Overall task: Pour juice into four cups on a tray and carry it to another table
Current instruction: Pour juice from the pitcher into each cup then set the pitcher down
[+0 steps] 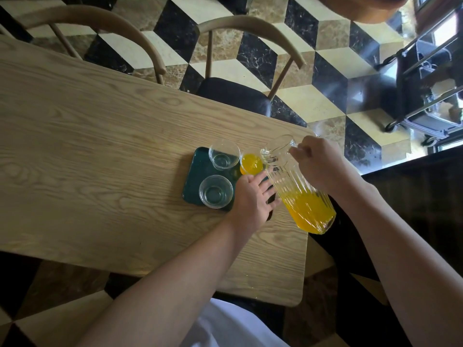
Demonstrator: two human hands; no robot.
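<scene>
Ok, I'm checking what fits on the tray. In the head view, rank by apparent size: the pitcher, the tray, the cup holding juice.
1. Pitcher, though it is nearer the camera.
2. Tray, partly covered by cups and the left hand.
3. Cup holding juice.

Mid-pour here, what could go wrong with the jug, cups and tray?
The jug is tipped over the far right cup, which looks nearly full; it may overflow. The left hand hides the fourth cup's spot, so a nudge could tip it. The tray sits near the table end, so spills may run off.
</scene>
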